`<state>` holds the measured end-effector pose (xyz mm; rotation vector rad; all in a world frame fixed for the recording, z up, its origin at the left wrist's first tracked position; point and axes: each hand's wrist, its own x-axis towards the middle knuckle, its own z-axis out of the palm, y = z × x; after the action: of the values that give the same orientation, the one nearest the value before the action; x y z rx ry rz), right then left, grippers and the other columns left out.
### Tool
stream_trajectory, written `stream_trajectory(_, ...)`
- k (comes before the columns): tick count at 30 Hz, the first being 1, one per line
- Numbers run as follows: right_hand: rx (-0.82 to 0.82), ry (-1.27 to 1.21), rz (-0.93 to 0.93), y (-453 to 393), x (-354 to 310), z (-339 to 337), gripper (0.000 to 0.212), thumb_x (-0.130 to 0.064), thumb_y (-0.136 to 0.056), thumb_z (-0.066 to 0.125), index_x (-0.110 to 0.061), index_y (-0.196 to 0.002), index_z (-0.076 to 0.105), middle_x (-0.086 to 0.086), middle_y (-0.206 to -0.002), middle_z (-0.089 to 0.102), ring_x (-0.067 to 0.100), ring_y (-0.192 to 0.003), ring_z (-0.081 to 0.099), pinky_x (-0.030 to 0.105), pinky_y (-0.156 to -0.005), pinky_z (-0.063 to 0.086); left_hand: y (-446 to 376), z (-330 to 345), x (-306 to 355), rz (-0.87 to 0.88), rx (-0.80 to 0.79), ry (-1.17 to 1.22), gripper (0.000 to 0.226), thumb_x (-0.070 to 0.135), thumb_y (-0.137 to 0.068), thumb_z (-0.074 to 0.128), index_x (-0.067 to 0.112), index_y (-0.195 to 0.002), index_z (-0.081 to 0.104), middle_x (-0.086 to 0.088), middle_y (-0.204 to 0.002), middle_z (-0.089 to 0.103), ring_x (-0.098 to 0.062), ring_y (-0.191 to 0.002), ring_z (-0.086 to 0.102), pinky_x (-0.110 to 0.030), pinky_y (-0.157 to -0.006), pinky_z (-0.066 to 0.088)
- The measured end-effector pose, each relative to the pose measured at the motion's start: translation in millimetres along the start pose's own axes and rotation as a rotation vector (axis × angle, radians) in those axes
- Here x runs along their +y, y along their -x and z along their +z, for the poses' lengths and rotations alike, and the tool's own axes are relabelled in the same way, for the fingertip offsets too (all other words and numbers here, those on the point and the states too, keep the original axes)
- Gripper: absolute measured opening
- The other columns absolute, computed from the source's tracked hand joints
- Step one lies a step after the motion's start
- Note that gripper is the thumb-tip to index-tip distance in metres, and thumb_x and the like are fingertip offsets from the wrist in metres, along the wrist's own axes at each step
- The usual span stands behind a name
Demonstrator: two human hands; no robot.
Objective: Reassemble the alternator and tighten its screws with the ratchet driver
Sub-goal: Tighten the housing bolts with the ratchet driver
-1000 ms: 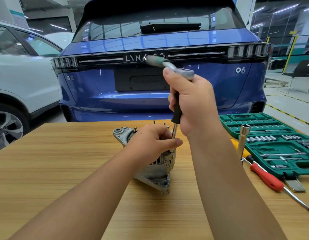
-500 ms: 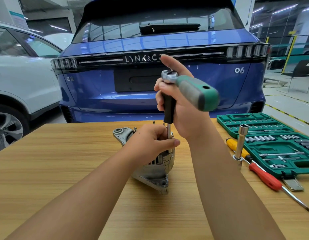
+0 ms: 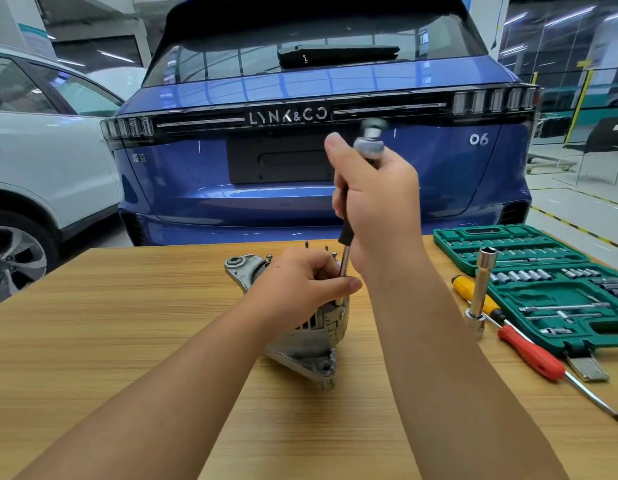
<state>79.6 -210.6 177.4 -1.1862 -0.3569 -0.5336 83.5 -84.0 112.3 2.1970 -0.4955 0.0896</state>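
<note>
Wooden and wide, the counter [image 3: 93,341] carries everything. In the middle sits the alternator [image 3: 300,344], a chunky lump of grey metal. It looks heavy and hard, so I think it will not bend or squash. Its sides are bumpy with ribs and ears, so it should not slip much, but it rests on a slanted corner and could rock.

The left hand [image 3: 300,285] sits on top of the alternator with its fingers curled round the upper part and presses it down. That looks like a good place to hold, up high where the tool pushes, so the lump does not tip.

The right hand [image 3: 376,209] is above the left hand. Its fingers are wrapped tight round the ratchet driver [image 3: 345,244]. The tool stands almost straight up. Its shiny round head is blurry just above the right hand, and its thin metal shaft goes down past the left thumb into the top of the alternator. The tip is hidden, so I cannot tell if it sits on a screw. The shaft is thin and stiff, so it is best held by the black grip.

A few small bolts [image 3: 326,251] stick up just behind the left hand.

To the right of the right hand lie a green tool case [image 3: 549,292], a tall socket bar [image 3: 480,292] and a red screwdriver [image 3: 532,355].
</note>
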Motion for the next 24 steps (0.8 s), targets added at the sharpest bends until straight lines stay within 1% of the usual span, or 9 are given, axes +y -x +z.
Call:
stream_trajectory(2, -0.119, -0.127, 0.106, -0.6, -2.4, -3.2, 0.009, -0.019, -0.098, 0.065, -0.011, -0.100, 0.061, -0.005, -0.067, 0.058, 0.010, -0.056, 0.050, 0.026, -0.055, 0.041, 0.0, -1.3, 0.1, -0.008, 0.011, -0.025, 0.019, 0.053, -0.082, 0.075, 0.042, -0.071, 0.064, 0.015, -0.069, 0.067, 0.002, -0.064, 0.063, -0.028, -0.058, 0.051)
stream_trajectory(5, -0.274, -0.255, 0.071, -0.3, -0.4, -5.9, 0.028, -0.007, -0.098, 0.059, -0.021, -0.123, 0.059, 0.002, -0.078, 0.061, 0.014, -0.062, 0.053, 0.026, -0.059, 0.043, -0.8, -0.4, -0.2, -0.035, 0.020, -0.033, 0.020, 0.055, -0.083, 0.073, 0.036, -0.078, 0.067, 0.011, -0.078, 0.071, -0.003, -0.073, 0.067, -0.035, -0.065, 0.059)
stream_trajectory(8, -0.310, -0.110, -0.135, 2.7, 3.5, 1.1, 0.037, -0.002, -0.095, 0.059, -0.029, -0.119, 0.062, 0.004, -0.081, 0.060, 0.015, -0.063, 0.053, 0.028, -0.056, 0.047, 0.9, 0.7, 0.8, -0.031, 0.014, -0.012, 0.021, 0.052, -0.086, 0.073, 0.031, -0.082, 0.069, 0.010, -0.079, 0.072, -0.004, -0.074, 0.068, -0.036, -0.070, 0.060)
stream_trajectory(10, -0.306, -0.101, -0.140, 2.0, 5.4, 3.2, 0.043, 0.005, -0.095, 0.056, -0.034, -0.112, 0.067, 0.004, -0.085, 0.061, 0.014, -0.064, 0.054, 0.026, -0.056, 0.048, 1.5, 0.9, 1.2, -0.017, 0.010, -0.004, 0.021, 0.049, -0.086, 0.073, 0.028, -0.083, 0.070, 0.008, -0.079, 0.071, -0.007, -0.076, 0.068, -0.037, -0.072, 0.059)
stream_trajectory(12, -0.313, -0.163, -0.087, 1.3, 6.7, 1.2, 0.047, 0.009, -0.098, 0.049, -0.031, -0.115, 0.068, 0.009, -0.093, 0.059, 0.016, -0.067, 0.053, 0.027, -0.057, 0.047, 1.7, 1.3, 0.8, -0.009, 0.011, -0.005, 0.023, 0.048, -0.086, 0.073, 0.026, -0.083, 0.070, 0.005, -0.079, 0.071, -0.012, -0.076, 0.068, -0.040, -0.072, 0.058)
stream_trajectory(15, -0.380, -0.298, -0.027, 1.4, 8.1, -2.3, 0.037, -0.010, -0.099, 0.040, -0.020, -0.128, 0.061, 0.012, -0.088, 0.059, 0.022, -0.065, 0.047, 0.032, -0.058, 0.037, 1.4, 1.8, -0.8, 0.003, 0.028, -0.011, 0.026, 0.050, -0.086, 0.074, 0.026, -0.079, 0.068, 0.004, -0.075, 0.069, -0.007, -0.066, 0.064, -0.035, -0.064, 0.054)
stream_trajectory(18, -0.411, -0.336, 0.028, -2.1, 5.4, -5.8, 0.057, -0.043, -0.082, 0.053, -0.016, -0.132, 0.055, 0.010, -0.084, 0.060, 0.022, -0.063, 0.047, 0.034, -0.059, 0.034, 1.2, 2.2, -1.3, -0.009, 0.028, -0.028, 0.025, 0.053, -0.085, 0.073, 0.029, -0.081, 0.069, 0.008, -0.076, 0.070, -0.005, -0.068, 0.066, -0.033, -0.064, 0.057)
stream_trajectory(21, -0.391, -0.317, 0.075, -2.8, 3.8, -3.3, 0.051, -0.045, -0.088, 0.057, -0.016, -0.131, 0.056, 0.008, -0.089, 0.061, 0.019, -0.066, 0.053, 0.030, -0.058, 0.042, 0.8, 1.3, -1.6, -0.006, 0.033, -0.020, 0.026, 0.054, -0.084, 0.073, 0.029, -0.082, 0.069, 0.006, -0.078, 0.070, -0.010, -0.072, 0.067, -0.039, -0.070, 0.059)
stream_trajectory(24, -0.340, -0.341, 0.147, -0.3, 0.2, -1.7, 0.036, -0.038, -0.091, 0.058, -0.013, -0.116, 0.062, 0.007, -0.090, 0.058, 0.015, -0.064, 0.057, 0.025, -0.055, 0.046, 0.8, 0.7, -2.1, -0.003, 0.027, -0.011, 0.024, 0.054, -0.084, 0.074, 0.030, -0.082, 0.069, 0.006, -0.077, 0.071, -0.009, -0.073, 0.067, -0.041, -0.072, 0.059)
